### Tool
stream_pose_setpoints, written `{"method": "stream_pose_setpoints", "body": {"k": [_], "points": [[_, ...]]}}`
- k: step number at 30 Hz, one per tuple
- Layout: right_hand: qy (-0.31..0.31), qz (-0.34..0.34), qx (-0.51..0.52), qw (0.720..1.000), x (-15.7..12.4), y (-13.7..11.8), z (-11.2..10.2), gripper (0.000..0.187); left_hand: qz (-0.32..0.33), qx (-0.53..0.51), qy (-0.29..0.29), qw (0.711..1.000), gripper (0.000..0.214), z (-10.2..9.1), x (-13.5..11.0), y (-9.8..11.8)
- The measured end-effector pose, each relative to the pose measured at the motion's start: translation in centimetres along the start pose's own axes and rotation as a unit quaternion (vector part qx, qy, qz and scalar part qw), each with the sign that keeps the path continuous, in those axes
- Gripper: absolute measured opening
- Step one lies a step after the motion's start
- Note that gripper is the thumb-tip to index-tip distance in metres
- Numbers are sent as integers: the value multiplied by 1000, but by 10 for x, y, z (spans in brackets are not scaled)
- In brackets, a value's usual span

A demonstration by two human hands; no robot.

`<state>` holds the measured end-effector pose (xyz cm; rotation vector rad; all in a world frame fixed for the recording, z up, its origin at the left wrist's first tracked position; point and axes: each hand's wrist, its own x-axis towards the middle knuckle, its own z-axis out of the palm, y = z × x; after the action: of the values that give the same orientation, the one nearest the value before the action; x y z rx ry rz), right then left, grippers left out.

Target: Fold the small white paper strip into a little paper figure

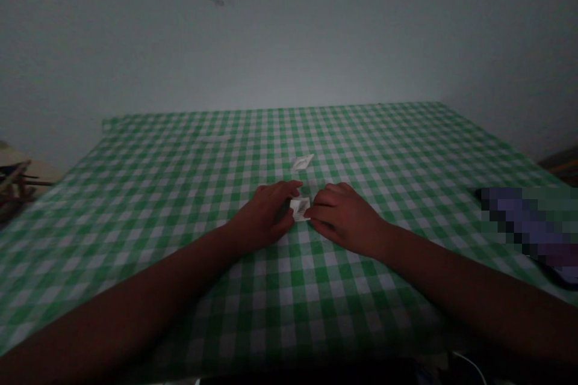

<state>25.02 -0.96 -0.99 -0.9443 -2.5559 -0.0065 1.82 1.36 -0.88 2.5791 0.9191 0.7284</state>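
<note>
A small white piece of paper (300, 209), creased and with dark printing, lies low over the cloth between my two hands. My left hand (264, 216) is curled round its left side, thumb near the lower corner and one finger reaching above the upper edge. The fingertips of my right hand (345, 216) pinch its right edge, the other fingers bent in. Just beyond the hands, a second small printed paper (302, 162) rests on the cloth with an edge lifted.
A green and white checked cloth (280, 289) covers the table. At the right edge lies a phone (533, 234), its screen pixelated. Farther back on the left is a flat pale strip (215, 139). A pale wall (289, 42) stands behind the table.
</note>
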Motion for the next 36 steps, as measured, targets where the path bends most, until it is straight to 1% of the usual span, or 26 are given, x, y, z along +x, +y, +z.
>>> {"method": "stream_pose_setpoints", "body": {"k": [2, 4, 6, 9, 12, 16, 19, 24, 31, 36], "points": [[-7, -2, -12, 1000, 1, -1, -1, 16, 11, 16, -7, 1000, 50, -1, 0, 0], [-8, -3, -21, 1000, 1, -1, -2, 16, 29, 56, -17, 998, 46, -2, 0, 1], [-4, -4, -20, 1000, 2, -1, -3, 16, 42, 108, -26, 993, 35, -5, 0, 3], [-7, -3, -9, 1000, 2, 1, -5, 14, 35, 174, -24, 984, 15, -11, -1, 6], [-28, 8, 1, 1000, 1, 4, -8, 13, 27, 203, -33, 978, 7, -14, -1, 7], [-58, 19, 28, 998, 2, 5, -12, 11, 51, 160, -87, 982, 11, -12, -1, 2], [-61, 19, 57, 996, 1, 5, -14, 12, 56, 121, -109, 985, 14, -9, -1, -2], [-40, 25, 92, 995, 1, 5, -10, 15, 74, 98, -111, 986, 21, -8, -3, -6], [4, 40, 119, 992, 4, 9, 3, 15, 112, 102, -125, 981, 22, -7, -4, -2], [1, 53, 104, 993, 7, 10, 9, 15, 134, 95, -125, 978, 19, -5, -3, -2]]}}
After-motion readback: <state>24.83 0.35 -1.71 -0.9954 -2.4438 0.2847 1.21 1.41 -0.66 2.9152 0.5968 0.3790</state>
